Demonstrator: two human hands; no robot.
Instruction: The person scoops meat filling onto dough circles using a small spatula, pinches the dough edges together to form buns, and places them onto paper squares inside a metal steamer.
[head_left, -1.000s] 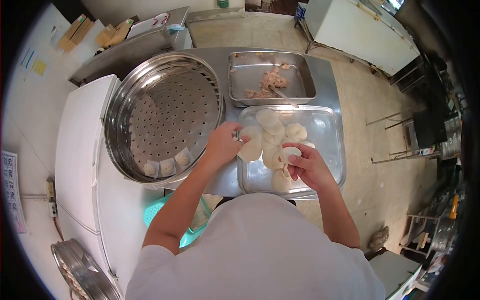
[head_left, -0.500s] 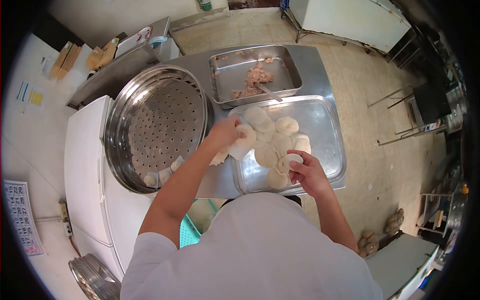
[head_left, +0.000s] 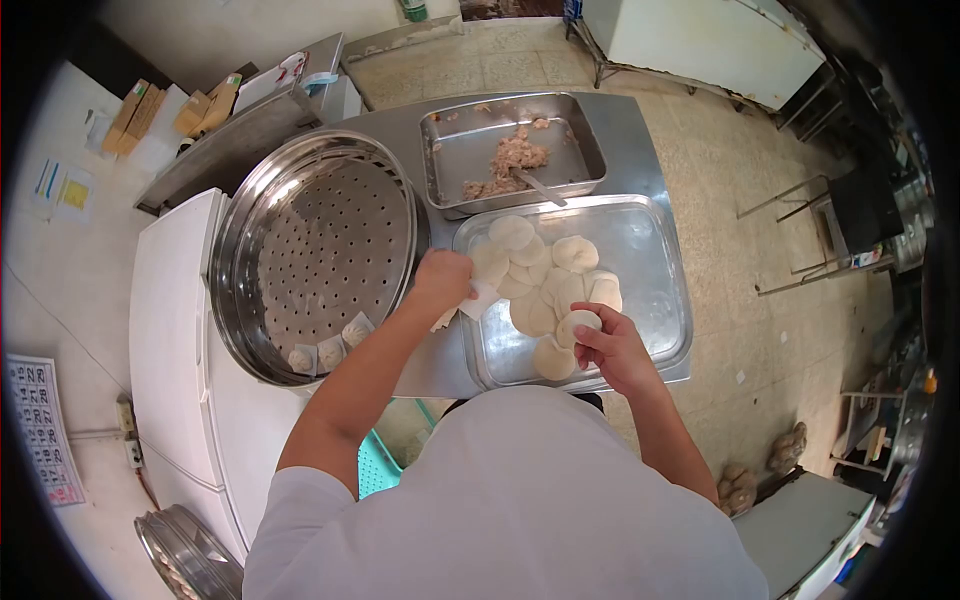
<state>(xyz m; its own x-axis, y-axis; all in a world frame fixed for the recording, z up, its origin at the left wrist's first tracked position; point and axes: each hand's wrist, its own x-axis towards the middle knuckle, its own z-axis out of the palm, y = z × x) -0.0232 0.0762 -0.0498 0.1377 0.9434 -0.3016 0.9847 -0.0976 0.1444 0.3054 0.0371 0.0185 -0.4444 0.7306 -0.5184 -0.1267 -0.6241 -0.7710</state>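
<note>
Stainless steel covers the worktop [head_left: 430, 365] below us, with a concrete floor beyond its far and right edges. Toward the left edge sits a wide round perforated steel steamer tray [head_left: 320, 230], and three small pleated white buns [head_left: 330, 352] stand in a row on paper squares against its near rim. At the far edge, a deep rectangular steel pan [head_left: 470, 140] holds a heap of pinkish minced filling [head_left: 510, 160] with a metal spoon [head_left: 540, 187] lying in it. Just in front of that pan, a shallow rectangular steel tray [head_left: 650, 290] carries a loose pile of flat round white dough wrappers [head_left: 545, 270], overlapping one another in its left half. Our left hand [head_left: 443, 280] hangs over the tray's left edge, between steamer and tray, its fingers pinched on a small white paper square [head_left: 480, 300]. Our right hand [head_left: 610, 345] is over the tray's near edge, fingers curled and grasping one round white dough piece [head_left: 580, 322] just above the pile. Below the worktop's near edge we see part of a teal plastic basket [head_left: 372, 465].
</note>
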